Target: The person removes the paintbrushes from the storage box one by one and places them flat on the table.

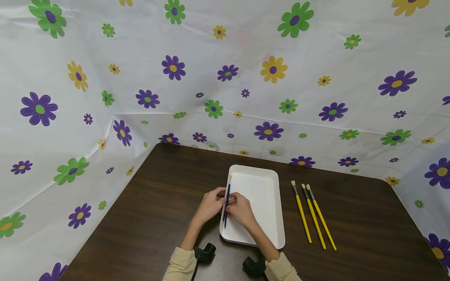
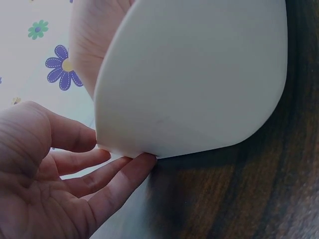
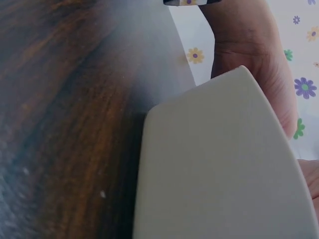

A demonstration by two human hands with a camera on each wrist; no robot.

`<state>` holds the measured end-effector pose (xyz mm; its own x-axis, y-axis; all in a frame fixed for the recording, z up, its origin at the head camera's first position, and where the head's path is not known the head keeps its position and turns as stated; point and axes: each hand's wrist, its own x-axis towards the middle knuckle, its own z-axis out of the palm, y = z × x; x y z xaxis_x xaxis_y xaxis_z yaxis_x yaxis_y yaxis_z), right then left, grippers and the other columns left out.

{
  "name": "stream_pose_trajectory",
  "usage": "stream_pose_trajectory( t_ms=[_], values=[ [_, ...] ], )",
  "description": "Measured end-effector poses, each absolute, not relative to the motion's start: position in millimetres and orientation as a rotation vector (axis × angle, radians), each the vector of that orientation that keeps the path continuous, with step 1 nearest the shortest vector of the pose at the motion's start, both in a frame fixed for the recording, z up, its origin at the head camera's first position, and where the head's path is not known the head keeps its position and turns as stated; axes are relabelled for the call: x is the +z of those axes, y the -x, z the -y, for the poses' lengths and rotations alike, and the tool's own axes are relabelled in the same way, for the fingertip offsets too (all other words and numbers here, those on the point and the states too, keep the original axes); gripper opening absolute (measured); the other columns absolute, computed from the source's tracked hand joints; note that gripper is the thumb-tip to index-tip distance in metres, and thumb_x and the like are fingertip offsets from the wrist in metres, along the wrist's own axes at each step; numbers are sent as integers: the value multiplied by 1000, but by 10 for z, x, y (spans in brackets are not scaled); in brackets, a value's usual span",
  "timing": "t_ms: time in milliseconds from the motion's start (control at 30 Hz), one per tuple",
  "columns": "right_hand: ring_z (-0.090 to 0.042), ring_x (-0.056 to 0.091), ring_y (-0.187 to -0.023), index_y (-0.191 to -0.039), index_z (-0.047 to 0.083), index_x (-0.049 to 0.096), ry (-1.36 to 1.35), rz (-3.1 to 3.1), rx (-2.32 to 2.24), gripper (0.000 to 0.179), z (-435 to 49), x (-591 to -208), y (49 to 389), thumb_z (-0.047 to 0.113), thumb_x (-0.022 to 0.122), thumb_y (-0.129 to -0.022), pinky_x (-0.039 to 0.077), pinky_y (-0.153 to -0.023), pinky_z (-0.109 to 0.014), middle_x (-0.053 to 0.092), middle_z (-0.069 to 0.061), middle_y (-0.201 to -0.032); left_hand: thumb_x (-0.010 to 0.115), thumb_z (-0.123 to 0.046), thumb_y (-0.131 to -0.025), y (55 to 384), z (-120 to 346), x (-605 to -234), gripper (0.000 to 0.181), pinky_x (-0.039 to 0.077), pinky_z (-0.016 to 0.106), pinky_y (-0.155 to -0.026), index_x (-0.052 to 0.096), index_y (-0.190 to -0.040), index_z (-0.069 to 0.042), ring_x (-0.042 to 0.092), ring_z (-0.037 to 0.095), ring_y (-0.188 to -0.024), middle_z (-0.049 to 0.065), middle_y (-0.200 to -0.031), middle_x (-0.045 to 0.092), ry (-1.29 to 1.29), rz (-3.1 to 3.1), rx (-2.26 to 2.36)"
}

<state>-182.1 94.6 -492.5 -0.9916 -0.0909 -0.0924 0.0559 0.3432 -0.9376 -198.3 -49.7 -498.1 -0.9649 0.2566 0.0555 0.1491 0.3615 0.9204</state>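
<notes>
A shallow white tray (image 1: 258, 203) lies on the table. Two thin dark blue paintbrushes (image 1: 228, 190) run along its left wall, tan tips at the far end. My right hand (image 1: 242, 210) reaches over the tray and pinches one of them near mid-handle. My left hand (image 1: 209, 205) holds the tray's left rim, beside the brushes. In the left wrist view the left hand (image 2: 70, 174) has fingertips against the tray wall (image 2: 194, 74), thumb tip hidden behind it. The right wrist view shows the right hand (image 3: 254, 69) partly behind the wall, fingers hidden.
Three yellow-handled paintbrushes (image 1: 313, 212) lie on the dark wood table (image 1: 168, 195) right of the tray, bristles pointing away. A white curtain with printed flowers (image 1: 246, 78) hangs behind and at both sides. Black wrist devices (image 1: 205, 253) sit at the sleeves.
</notes>
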Motion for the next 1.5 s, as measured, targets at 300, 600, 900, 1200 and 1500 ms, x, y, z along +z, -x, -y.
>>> stream_pose_trajectory(
  t_ms=[300, 600, 900, 1200, 1500],
  values=[
    [-21, 70, -66, -124, -16, 60, 22, -2520, -1696, 47, -971, -4887, 1822, -16, 68, -77, 60, -60, -32, 71, -18, -88, 59, 1, -95, 1992, 487, -5004, 37, 61, 36, -65, 64, -131, 8, 72, 28, -89, 26, -119, 69, -364, -2495, 1684],
    [-20, 68, -65, -122, -16, 62, 19, -2566, -1684, 45, -1004, -4885, 1828, -16, 69, -78, 60, -59, -31, 70, -17, -86, 57, 0, -97, 1995, 481, -4990, 37, 61, 35, -65, 63, -133, 7, 71, 25, -88, 26, -121, 68, -345, -2472, 1689],
    [-20, 68, -67, -121, -16, 62, 2, -2600, -1682, 44, -1149, -4823, 1824, -15, 71, -78, 60, -60, -32, 70, -18, -86, 56, 1, -98, 1992, 477, -5009, 36, 61, 34, -64, 62, -133, 8, 71, 26, -87, 26, -120, 68, -342, -2455, 1718],
    [-21, 70, -69, -122, -14, 64, -43, -2586, -1697, 42, -1298, -4763, 1841, -14, 72, -81, 61, -62, -33, 69, -15, -85, 57, 2, -98, 1987, 486, -5002, 36, 61, 36, -65, 62, -132, 9, 72, 28, -89, 26, -119, 68, -335, -2443, 1730],
    [-23, 71, -71, -123, -14, 65, -91, -2591, -1725, 41, -1545, -4661, 1812, -14, 72, -83, 62, -65, -34, 69, -17, -85, 56, 3, -98, 1976, 476, -4990, 36, 62, 37, -67, 61, -133, 11, 73, 33, -94, 27, -119, 68, -334, -2409, 1775]
  ],
)
